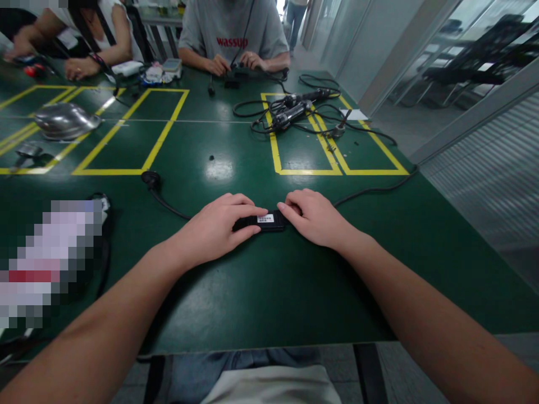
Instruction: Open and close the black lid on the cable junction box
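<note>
The left hand (223,227) and right hand (315,219) clasp a black adapter (273,226), while a metal bowl (66,122) hides its inside.

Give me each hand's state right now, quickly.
Left hand: closed around the labelled black box, holding it.
Right hand: fingers curled at the box's right end; whether it grips cannot be told.

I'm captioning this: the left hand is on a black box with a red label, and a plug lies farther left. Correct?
The label is white, not red, in the head view. The left hand is on the black box; the plug lies farther left.
</note>
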The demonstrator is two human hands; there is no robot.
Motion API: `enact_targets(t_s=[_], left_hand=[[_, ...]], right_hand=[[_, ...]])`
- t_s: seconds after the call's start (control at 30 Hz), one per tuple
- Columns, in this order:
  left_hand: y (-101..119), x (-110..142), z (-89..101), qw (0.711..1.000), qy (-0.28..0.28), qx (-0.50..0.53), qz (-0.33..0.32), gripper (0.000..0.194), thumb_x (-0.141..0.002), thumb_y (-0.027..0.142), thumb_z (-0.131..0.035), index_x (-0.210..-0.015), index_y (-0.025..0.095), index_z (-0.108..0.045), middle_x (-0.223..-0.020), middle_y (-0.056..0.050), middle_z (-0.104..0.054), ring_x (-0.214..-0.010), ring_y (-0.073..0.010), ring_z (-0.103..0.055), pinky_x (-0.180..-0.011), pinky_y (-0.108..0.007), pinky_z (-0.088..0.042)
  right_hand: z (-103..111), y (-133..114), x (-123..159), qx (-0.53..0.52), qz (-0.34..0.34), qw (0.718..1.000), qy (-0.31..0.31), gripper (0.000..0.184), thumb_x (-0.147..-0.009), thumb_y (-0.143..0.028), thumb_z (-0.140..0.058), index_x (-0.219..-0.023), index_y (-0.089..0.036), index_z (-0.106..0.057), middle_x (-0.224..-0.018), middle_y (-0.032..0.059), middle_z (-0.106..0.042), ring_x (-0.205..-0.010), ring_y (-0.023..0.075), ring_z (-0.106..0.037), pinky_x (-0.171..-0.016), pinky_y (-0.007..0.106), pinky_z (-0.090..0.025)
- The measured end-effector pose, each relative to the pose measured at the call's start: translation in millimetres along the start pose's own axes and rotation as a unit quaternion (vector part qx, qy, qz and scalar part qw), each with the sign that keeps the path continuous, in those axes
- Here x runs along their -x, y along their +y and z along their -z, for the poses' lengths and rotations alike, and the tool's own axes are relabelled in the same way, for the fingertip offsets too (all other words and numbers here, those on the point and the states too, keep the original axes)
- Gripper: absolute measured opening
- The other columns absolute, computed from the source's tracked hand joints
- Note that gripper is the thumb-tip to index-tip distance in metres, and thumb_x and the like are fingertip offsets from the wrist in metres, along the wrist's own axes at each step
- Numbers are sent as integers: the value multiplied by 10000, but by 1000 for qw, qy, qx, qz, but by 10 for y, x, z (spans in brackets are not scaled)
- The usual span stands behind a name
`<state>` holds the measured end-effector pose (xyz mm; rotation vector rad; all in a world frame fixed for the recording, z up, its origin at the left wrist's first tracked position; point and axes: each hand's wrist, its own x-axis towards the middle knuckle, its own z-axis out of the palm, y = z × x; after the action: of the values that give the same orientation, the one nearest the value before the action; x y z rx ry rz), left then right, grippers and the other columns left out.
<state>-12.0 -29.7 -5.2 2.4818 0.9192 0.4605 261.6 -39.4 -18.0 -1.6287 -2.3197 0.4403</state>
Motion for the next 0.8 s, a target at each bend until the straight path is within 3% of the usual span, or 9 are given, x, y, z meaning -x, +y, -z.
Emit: enact_targets(t_s=[0.8], left_hand=[[71, -4, 3, 1000, -15, -4, 17, 369, -1079, 212, -746, -1445, 216, -792, -1343, -103, -786, -1237, -298, -775, -1146, -468, -618]], right_hand=[[30, -5, -13, -22, -30, 999, -8, 409, -1111, -492, -635, -785, -254, -573, -793, 36, -650, -813, 239, -588, -770, 379, -383]])
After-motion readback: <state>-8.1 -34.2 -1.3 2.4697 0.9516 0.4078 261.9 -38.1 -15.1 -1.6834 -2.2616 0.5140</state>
